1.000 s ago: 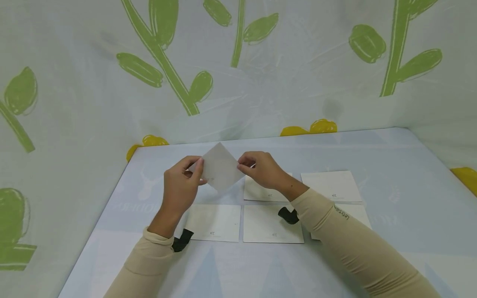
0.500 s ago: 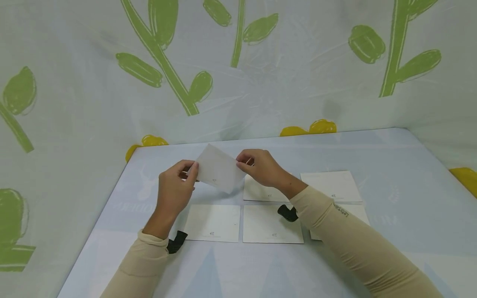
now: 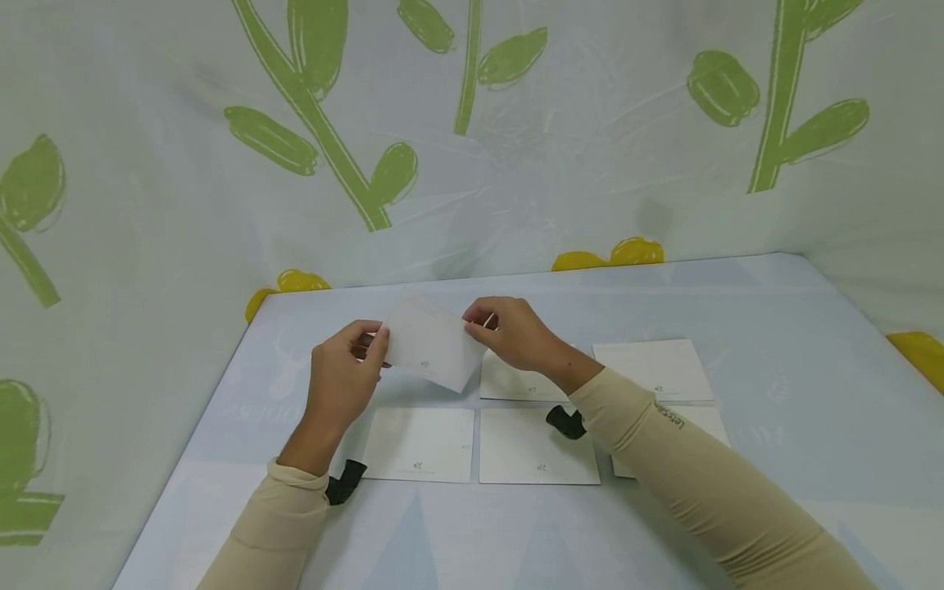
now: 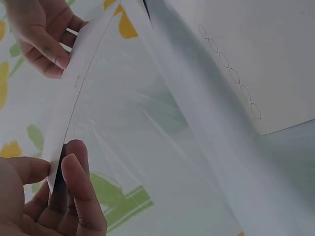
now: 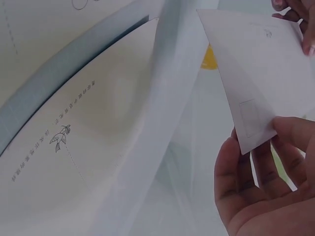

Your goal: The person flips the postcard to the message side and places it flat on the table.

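Note:
A white postcard (image 3: 428, 340) is held up above the table between both hands, tilted, with a small print low on its face. My left hand (image 3: 344, 369) pinches its left corner between thumb and fingers. At the opposite corner, my right hand (image 3: 516, 332) pinches it with thumb and index finger. In the right wrist view, an outlined box (image 5: 251, 119) shows on the postcard near the right thumb. The left wrist view sees the postcard (image 4: 78, 81) nearly edge-on, its other face mostly hidden.
Several similar cards lie in rows on the pale table (image 3: 472, 533): one front left (image 3: 418, 442), one front middle (image 3: 534, 459), one back right (image 3: 652, 369). The right arm partly covers others. A white cloth (image 3: 575, 164) with green leaves hangs behind the table.
The postcard has turned from a diamond stance to a flatter tilt, its face now brighter. My left hand has shifted slightly left and down; the right hand has barely moved.

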`<state>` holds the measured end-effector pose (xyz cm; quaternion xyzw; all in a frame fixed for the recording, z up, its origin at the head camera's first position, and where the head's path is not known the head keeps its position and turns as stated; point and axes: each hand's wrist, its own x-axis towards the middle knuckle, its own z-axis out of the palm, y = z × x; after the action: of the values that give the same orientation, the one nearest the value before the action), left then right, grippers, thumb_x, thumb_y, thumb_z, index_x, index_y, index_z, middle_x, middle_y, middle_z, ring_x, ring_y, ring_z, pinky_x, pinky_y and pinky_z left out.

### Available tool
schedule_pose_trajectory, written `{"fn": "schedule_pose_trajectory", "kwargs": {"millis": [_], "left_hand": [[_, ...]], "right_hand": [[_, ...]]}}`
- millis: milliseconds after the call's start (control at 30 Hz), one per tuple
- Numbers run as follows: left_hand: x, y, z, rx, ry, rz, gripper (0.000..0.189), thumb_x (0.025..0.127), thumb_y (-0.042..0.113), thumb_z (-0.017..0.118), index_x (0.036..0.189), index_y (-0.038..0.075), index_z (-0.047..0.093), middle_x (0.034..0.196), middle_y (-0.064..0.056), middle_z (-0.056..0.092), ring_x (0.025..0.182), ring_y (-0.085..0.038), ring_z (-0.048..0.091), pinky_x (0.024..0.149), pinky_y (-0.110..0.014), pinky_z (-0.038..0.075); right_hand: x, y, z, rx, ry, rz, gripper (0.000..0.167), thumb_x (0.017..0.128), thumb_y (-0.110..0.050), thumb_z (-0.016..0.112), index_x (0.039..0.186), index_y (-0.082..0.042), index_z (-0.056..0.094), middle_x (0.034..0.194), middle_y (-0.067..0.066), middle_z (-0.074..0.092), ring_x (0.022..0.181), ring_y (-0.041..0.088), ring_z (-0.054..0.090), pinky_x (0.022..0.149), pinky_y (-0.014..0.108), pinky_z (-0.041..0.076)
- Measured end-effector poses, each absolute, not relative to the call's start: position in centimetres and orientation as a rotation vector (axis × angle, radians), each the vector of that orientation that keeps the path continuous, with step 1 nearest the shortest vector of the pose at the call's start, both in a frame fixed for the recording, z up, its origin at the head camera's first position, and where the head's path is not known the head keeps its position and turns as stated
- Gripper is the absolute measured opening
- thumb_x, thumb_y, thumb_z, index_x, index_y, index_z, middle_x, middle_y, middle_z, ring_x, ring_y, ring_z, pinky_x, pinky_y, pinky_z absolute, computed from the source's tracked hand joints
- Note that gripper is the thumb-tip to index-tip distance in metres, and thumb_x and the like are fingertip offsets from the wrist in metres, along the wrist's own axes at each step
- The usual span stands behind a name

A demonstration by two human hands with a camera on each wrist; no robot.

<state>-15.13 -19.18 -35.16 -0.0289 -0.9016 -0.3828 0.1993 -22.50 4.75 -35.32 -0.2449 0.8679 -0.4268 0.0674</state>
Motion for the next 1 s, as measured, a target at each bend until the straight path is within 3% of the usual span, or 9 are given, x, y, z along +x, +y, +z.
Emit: {"fn": "schedule_pose_trajectory", "kwargs": {"millis": [567,1000], "left_hand": [[-15.4,-19.6,-35.4,-0.036,-2.536,-1.203,0.021,0.099,0.011,0.061,0.115,0.0,0.066,0.085,-0.018,0.071,0.07,-0.035,0.071,0.053,-0.019,0.053],[-15.7,-20.1,-35.6,0.047,-2.665,-1.178,0.025,0.1,0.016,0.058,0.121,0.004,0.064,0.083,-0.014,0.074,0.071,-0.032,0.071,0.058,-0.03,0.049]], "right_hand": [[-22.5,4.3,-35.9,-0.7,2.645,-1.241,0.022,0.098,-0.014,0.064,0.119,-0.014,0.069,0.101,0.004,0.069,0.091,0.019,0.063,0.07,0.025,0.054],[-22.6,3.9,-36.3,-0.736,2.665,-1.195,0.028,0.097,-0.007,0.062,0.123,-0.015,0.067,0.103,0.006,0.067,0.09,0.019,0.062,0.07,0.024,0.054]]}}
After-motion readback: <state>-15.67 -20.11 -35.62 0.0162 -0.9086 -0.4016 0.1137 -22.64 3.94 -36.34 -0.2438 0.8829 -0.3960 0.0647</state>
